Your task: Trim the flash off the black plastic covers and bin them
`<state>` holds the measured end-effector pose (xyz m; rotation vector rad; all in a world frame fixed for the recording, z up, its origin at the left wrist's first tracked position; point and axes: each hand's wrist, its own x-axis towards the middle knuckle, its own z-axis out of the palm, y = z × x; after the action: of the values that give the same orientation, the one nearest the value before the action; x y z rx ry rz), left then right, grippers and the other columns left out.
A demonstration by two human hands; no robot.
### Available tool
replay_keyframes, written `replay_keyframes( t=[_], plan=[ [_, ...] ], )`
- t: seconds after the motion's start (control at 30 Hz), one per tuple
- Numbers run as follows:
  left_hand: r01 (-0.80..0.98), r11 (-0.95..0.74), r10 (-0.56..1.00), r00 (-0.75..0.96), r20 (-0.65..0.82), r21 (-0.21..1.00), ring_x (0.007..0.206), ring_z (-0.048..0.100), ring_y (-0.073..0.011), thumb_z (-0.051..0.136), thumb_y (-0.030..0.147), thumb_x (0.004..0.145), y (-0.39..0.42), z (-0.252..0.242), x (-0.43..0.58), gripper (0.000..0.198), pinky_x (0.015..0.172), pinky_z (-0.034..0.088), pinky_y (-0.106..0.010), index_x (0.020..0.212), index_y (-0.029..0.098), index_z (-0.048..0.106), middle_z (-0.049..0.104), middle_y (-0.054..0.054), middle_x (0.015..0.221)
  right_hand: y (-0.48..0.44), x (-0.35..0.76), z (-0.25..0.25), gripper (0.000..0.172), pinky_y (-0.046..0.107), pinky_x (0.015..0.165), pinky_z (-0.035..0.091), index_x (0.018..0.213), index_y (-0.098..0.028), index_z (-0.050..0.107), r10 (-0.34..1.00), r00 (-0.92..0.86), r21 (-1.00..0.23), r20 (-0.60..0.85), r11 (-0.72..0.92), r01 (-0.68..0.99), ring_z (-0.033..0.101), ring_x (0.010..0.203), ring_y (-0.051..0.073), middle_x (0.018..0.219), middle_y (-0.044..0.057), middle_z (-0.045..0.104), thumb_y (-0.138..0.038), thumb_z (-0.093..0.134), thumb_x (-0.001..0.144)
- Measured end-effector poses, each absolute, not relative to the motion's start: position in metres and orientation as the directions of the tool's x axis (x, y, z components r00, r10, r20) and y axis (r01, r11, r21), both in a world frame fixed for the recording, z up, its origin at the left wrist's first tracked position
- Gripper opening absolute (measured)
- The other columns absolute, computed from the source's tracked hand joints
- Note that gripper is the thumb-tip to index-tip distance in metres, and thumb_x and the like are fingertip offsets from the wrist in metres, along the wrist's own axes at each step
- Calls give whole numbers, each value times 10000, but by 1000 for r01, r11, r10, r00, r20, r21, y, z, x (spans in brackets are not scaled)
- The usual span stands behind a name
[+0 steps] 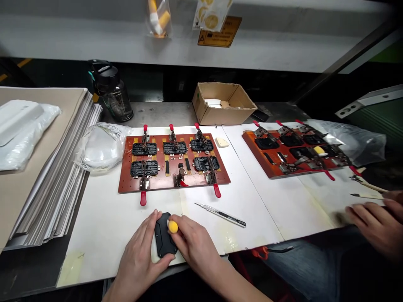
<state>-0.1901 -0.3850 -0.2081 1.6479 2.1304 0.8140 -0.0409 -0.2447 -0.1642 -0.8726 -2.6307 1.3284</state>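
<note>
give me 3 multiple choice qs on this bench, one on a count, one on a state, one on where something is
1. How many black pieces sit on the near red board?
A. four
B. five
C. six

2. What state is the cardboard box in?
A. taped shut
B. open at the top
C. lying flat

3. Where is the yellow sponge?
A. on the near red board
B. in the cardboard box
C. in the right hand

Answers:
1. B, three black pieces line the back row and two the front, with the front middle spot bare.
2. B, its flaps stand apart and white items show inside.
3. C, the right hand presses it onto a black piece held in the left hand.
</note>
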Motion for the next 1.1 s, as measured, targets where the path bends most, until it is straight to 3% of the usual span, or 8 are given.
replay_keyframes(
  t=[0.17,0.3,0.43,0.6,0.77,0.93,1.03,1.1],
  plan=[
    [762,179,956,-284,73,622,1411,437,-265,711,324,820,-385,-205,-189,991,1114,471,-430,1577,220,80,450,-123,1530,-244,-12,-147,98,235,623,392,896,-235,576,451,-819,-711,-355,438,550,537,672,142,787,-18,612,-296,539,964],
    [752,185,956,-287,61,633,1403,448,-274,710,312,819,-386,-206,-190,980,1106,478,-438,1578,243,93,447,-116,1533,-237,-29,-161,146,234,682,425,1105,-243,565,606,-773,-769,-191,397,501,558,727,141,890,3,628,-305,485,999],
    [741,189,956,-290,53,645,1407,442,-274,697,319,836,-386,-205,-190,969,1116,465,-454,1579,255,78,433,-121,1542,-241,-45,-175,266,282,775,450,1238,-211,538,478,-875,-714,-82,584,386,586,873,192,1012,63,635,-225,468,982],
    [742,180,957,-284,60,646,1410,436,-284,691,319,847,-385,-202,-189,959,1115,462,-469,1578,267,72,433,-128,1542,-245,-8,-148,155,256,715,434,1099,-243,581,348,-908,-701,-232,588,404,610,803,176,919,16,662,-272,504,968],
    [739,186,959,-280,43,647,1437,393,-276,698,341,848,-386,-199,-188,965,1149,425,-462,1579,270,73,412,-112,1559,-240,-26,-158,218,243,731,447,1198,-229,534,538,-840,-744,-72,532,404,613,798,153,967,33,658,-276,456,999],
    [735,169,962,-268,52,656,1444,379,-279,702,334,848,-386,-195,-190,961,1157,408,-483,1580,257,83,406,-133,1560,-240,-38,-171,184,269,715,451,1134,-207,544,371,-928,-637,-40,706,310,632,814,187,946,51,672,-252,469,973],
    [729,137,946,-297,130,670,1460,342,-311,696,397,859,-386,-190,-186,867,1172,358,-542,1565,291,205,397,-121,1568,-244,-11,-176,131,250,590,443,911,-228,535,341,-937,-633,-80,709,312,617,648,167,758,10,651,-349,520,958],
    [649,140,916,-372,151,748,1380,452,-334,685,511,838,-388,-186,-175,753,1121,425,-528,1500,309,388,484,-119,1502,-249,4,-183,154,255,531,453,886,-252,554,392,-920,-611,-20,724,322,619,576,173,685,-5,639,-396,605,906]
  ],
)
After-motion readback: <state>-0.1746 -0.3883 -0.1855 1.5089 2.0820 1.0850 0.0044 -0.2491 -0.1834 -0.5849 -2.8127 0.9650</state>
